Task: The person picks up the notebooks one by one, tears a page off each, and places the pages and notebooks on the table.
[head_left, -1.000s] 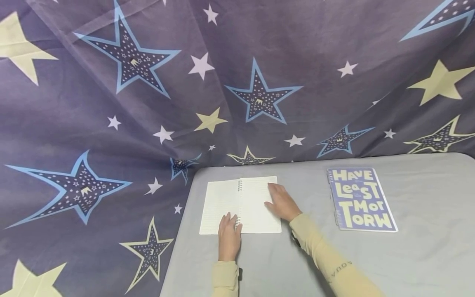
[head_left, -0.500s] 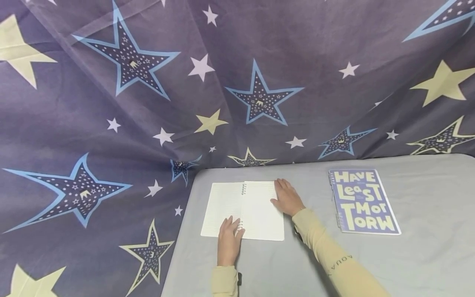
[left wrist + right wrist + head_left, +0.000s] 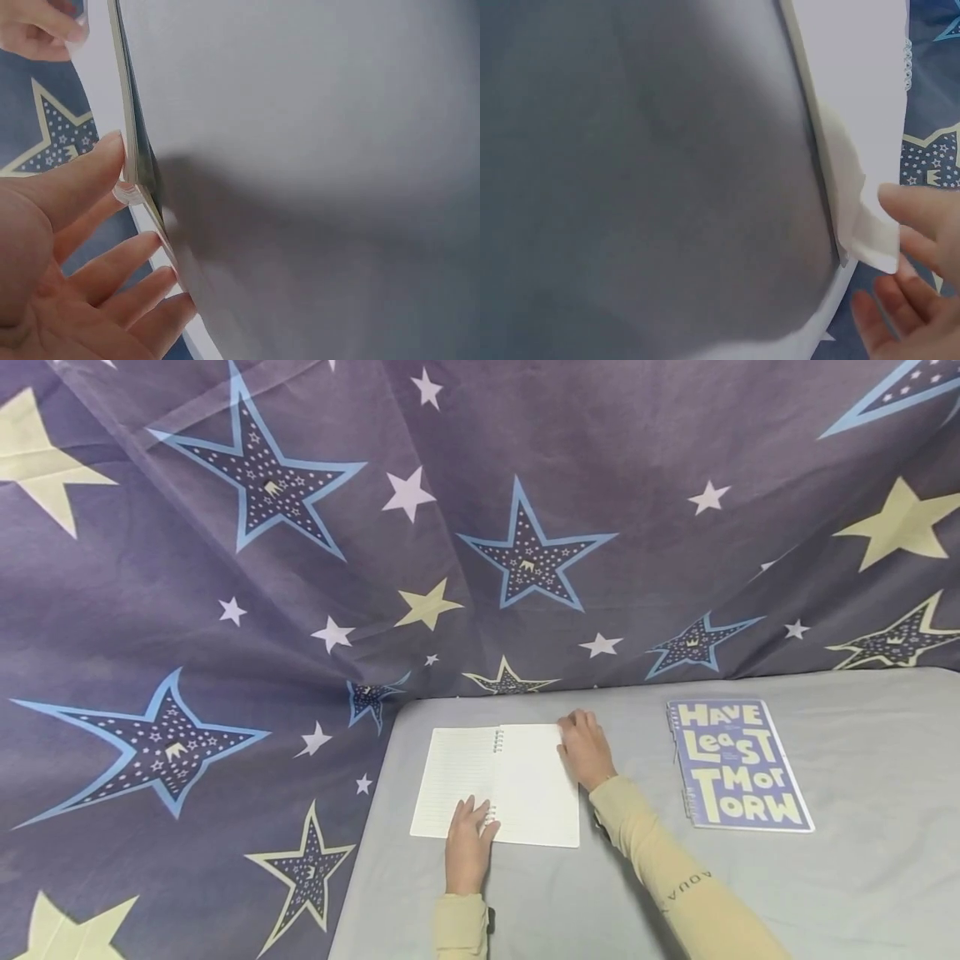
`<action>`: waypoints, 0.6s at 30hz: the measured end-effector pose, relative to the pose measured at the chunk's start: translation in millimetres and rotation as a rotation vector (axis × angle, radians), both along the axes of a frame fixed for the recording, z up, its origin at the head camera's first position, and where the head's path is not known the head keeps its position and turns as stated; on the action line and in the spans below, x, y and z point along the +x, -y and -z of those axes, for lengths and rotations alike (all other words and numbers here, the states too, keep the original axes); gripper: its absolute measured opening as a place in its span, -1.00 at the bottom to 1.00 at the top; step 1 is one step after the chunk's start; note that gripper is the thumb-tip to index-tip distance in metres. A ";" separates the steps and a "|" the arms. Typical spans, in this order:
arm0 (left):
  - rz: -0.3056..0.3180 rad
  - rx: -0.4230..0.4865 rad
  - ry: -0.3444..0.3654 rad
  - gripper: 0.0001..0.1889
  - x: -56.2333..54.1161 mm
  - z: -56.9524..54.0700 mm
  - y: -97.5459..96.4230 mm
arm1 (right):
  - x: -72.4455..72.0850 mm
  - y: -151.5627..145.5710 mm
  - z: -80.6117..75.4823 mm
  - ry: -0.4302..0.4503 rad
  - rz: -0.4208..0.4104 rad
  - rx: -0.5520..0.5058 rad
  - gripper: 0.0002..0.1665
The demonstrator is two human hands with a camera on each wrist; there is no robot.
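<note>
An open spiral notebook with lined pages lies on the grey surface. My left hand rests with spread fingers at its lower edge beside the spiral binding; in the left wrist view the fingers lie against the page edges. At the upper right corner, my right hand pinches a page. The right wrist view shows that page corner bent up from the stack, thumb over it and a finger behind.
To the right lies a second spiral notebook with a purple cover and big cream letters. A dark star-printed cloth hangs behind and on the left of the grey bed-like surface.
The open notebook has shifted slightly right and toward me. My right hand has moved from lying on the right page to its upper corner, its fingers now bent there.
</note>
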State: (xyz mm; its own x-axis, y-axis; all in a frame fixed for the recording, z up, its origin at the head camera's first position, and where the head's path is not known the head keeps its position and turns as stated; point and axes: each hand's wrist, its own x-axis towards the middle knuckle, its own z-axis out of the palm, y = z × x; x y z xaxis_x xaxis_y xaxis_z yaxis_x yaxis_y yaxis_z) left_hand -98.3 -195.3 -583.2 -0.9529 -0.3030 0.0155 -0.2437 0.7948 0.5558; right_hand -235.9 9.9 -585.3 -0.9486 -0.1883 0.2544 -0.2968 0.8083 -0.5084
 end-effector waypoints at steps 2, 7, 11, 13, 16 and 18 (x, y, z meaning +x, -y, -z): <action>-0.002 0.003 0.001 -0.57 0.3 0.1 -0.4 | -0.6 -0.8 -2.3 -0.036 0.039 -0.049 -0.68; -0.005 0.023 -0.005 -0.58 -0.4 0.3 0.7 | -1.3 -3.8 -10.7 -0.083 0.106 -0.143 -0.95; -0.016 0.037 0.003 -0.57 -1.7 0.2 1.2 | 0.2 -5.3 -15.1 -0.065 0.110 -0.141 -0.94; -0.021 0.044 0.012 -0.57 -1.9 0.2 0.9 | 1.3 -5.6 -16.1 -0.057 0.110 -0.134 -0.93; -0.022 0.049 0.021 -0.56 -2.1 0.5 0.3 | 2.5 -5.8 -16.1 -0.058 0.112 -0.117 -0.92; -0.024 0.049 0.021 -0.56 -1.7 1.5 0.0 | 3.3 -6.0 -16.1 -0.061 0.110 -0.104 -0.91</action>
